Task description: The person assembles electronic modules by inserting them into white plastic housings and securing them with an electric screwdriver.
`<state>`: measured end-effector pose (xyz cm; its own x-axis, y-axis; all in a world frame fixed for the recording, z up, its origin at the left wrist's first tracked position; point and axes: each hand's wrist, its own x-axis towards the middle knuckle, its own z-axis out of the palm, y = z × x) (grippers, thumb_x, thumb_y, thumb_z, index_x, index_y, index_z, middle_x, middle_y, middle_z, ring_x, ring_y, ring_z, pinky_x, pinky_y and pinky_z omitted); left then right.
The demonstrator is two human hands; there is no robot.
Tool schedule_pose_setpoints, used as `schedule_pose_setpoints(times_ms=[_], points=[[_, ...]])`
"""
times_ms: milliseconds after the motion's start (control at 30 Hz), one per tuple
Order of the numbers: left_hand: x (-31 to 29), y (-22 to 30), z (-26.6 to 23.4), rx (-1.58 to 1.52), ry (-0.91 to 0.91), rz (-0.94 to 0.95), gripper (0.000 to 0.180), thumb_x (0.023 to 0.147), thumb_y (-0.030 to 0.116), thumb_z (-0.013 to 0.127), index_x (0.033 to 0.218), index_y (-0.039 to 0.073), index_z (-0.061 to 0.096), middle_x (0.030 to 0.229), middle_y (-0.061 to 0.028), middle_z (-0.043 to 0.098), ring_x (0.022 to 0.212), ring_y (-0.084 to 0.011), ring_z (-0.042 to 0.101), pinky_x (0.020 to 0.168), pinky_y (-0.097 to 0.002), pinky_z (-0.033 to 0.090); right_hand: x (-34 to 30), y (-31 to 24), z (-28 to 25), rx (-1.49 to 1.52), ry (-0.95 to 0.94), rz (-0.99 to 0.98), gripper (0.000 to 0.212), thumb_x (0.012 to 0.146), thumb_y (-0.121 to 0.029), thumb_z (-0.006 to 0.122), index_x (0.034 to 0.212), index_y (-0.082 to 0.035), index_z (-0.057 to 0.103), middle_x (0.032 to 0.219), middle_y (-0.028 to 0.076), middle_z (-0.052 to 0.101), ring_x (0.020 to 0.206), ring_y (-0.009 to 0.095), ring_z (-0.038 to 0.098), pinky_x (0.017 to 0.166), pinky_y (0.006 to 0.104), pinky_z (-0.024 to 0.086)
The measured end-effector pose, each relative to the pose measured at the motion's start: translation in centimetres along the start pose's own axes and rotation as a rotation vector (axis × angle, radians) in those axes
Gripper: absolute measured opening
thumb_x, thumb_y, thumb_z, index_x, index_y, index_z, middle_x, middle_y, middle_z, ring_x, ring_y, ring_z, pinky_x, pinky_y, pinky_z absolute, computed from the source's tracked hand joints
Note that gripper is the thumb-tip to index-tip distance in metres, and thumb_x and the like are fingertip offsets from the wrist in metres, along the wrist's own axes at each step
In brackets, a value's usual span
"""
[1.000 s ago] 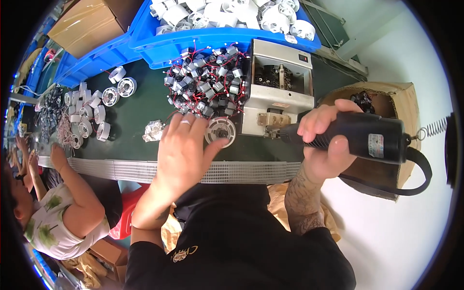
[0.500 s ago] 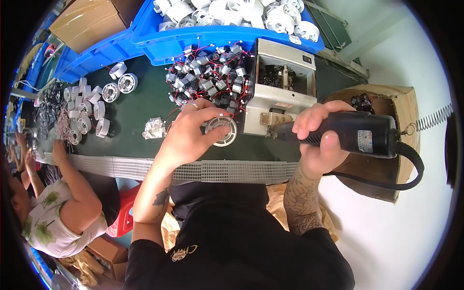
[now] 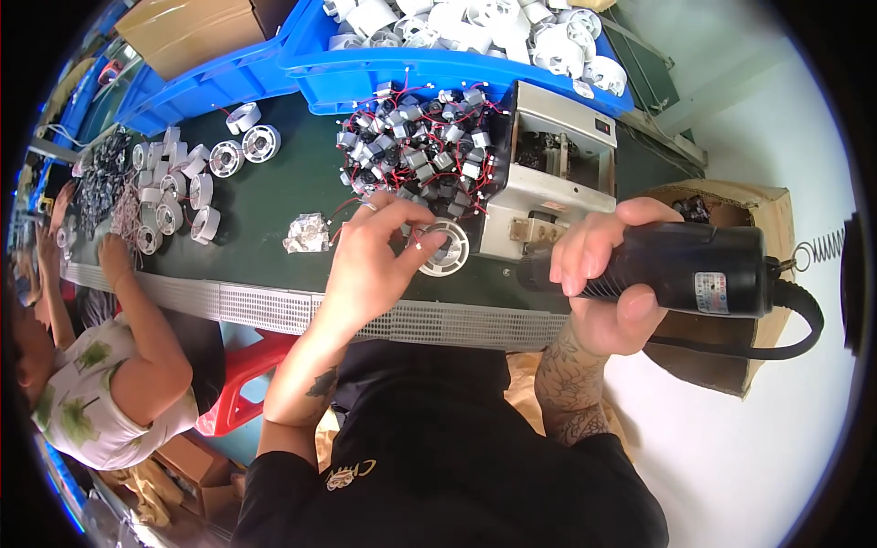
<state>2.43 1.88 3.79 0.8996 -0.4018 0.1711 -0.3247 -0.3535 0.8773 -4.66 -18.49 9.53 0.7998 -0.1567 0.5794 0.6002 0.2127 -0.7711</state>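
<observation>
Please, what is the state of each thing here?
Round white part: face up, overlapped by left hand
Black tool: gripped by right hand, hooked to spring
Motor-like parts: heaped
Blue bin: open, holding white pieces
Cardboard box at right: open
Silvery lump: crumpled
Grey machine: running or stopped, unclear

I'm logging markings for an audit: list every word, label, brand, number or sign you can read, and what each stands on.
Black shirt: gold lettering beside a small emblem; not copied out here.
Black handheld tool: pale sticker, print too small to read.
Pale metal machine: small label, too blurred to read.
Blue bin: white tag, unreadable.
</observation>
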Motion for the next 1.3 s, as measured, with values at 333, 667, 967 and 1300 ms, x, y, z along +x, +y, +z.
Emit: schedule_pose_setpoints(times_ms=[333,667,967,1300], points=[[-1.6,-0.7,-0.6,0.243,-0.035,0.478,0.024,0.068,-0.004,0.071,0.09,0.004,0.066,0.084,-0.0064,0.059,0.079,-0.0263,0.056,0.071,-0.0365,0.048,1.1,0.3,1.8,0.007,-0.019,-0.004,0.066,0.088,-0.044,0.064,0.128,0.002,0.038,0.078,0.007,0.053,0.058,0.016,0.053,0.052,0.0301,0.046],[-2.2,0.1,-0.5,0.363,-0.032,0.367,0.028,0.064,0.01,0.08,0.091,0.007,0.07,0.11,-0.0101,0.055,0.1,-0.03,0.052,0.085,-0.0409,0.045,2.4,2.1,3.9,-0.058,0.027,0.009,0.063,0.088,-0.041,0.063,0.127,0.003,0.038,0.079,0.009,0.053,0.059,0.016,0.053,0.054,0.0321,0.047],[-2.2,-1.1,0.3,0.302,0.035,0.371,0.025,0.063,0.015,0.08,0.087,0.011,0.071,0.113,-0.0081,0.054,0.104,-0.0303,0.051,0.082,-0.0429,0.041,3.0,3.9,4.6,0.055,0.14,-0.026,0.043,0.073,0.005,0.066,0.113,0.009,0.052,0.07,0.008,0.058,0.059,0.01,0.054,0.052,0.0227,0.043],[-2.4,-1.3,0.9,0.259,0.06,0.355,0.022,0.066,0.014,0.079,0.085,0.01,0.069,0.109,-0.01,0.055,0.098,-0.0309,0.054,0.084,-0.0417,0.043,3.0,4.5,4.0,-0.103,0.031,0.037,0.045,0.085,-0.021,0.06,0.118,0.005,0.044,0.074,0.01,0.052,0.055,0.017,0.051,0.052,0.0331,0.048]])
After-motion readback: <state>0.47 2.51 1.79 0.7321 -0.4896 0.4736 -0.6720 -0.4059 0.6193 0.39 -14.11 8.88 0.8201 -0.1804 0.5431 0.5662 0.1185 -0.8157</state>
